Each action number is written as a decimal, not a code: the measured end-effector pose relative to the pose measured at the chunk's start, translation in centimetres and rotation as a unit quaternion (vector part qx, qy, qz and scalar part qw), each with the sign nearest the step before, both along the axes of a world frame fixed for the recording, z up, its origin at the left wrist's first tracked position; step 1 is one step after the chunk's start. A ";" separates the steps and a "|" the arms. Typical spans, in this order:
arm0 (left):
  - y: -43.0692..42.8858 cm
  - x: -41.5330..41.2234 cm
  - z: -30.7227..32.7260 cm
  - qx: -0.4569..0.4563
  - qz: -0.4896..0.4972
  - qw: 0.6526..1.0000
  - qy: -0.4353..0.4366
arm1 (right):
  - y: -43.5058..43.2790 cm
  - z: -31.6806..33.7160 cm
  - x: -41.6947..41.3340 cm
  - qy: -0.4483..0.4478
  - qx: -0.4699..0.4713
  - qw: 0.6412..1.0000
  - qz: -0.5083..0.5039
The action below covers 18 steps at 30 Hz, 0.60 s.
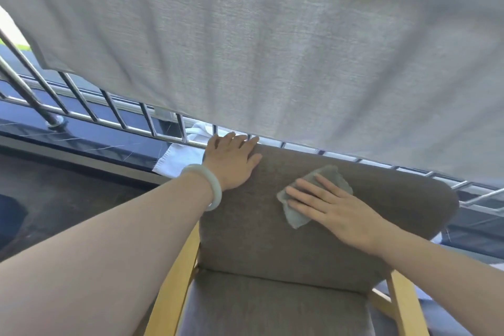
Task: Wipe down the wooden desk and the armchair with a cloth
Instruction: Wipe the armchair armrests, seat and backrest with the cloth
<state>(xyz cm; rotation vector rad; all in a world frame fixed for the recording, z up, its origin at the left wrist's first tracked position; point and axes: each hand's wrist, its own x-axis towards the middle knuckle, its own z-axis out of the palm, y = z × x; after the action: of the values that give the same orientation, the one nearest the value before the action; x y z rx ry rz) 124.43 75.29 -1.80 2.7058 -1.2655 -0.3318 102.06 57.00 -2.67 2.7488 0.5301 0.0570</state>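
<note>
The armchair fills the lower middle of the head view: a brown-grey upholstered backrest and seat on a light wooden frame. My right hand lies flat with straight fingers on a small grey cloth, pressing it against the backrest. My left hand, with a pale bangle on the wrist, rests on the backrest's top left corner, its fingers over the top edge. The wooden desk is not in view.
A grey curtain hangs over the upper view, just behind the chair. A metal railing runs along a dark sill at the left. A white cloth lies on the sill beside my left hand.
</note>
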 end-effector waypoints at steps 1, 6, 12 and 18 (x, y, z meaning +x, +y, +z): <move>-0.1 -0.1 -0.1 0.007 -0.001 1.000 -0.011 | 1.6 -0.6 1.6 -0.007 0.008 1.000 0.013; 0.0 0.1 -0.3 0.051 -0.022 0.997 -0.044 | 3.2 -1.7 3.9 -0.012 0.010 1.000 0.022; -1.0 0.1 0.6 0.096 -0.019 0.995 -0.021 | -5.2 -1.5 -10.9 -0.121 0.076 0.946 -0.292; -4.5 0.1 1.4 0.051 0.000 0.997 0.055 | -2.6 -3.3 -9.5 -0.338 0.441 0.569 -0.606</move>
<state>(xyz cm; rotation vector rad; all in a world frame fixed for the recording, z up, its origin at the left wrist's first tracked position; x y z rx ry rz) 124.57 70.79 -0.36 2.7282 -1.2500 -0.5534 92.51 54.42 -5.97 2.7672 -2.0684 1.2003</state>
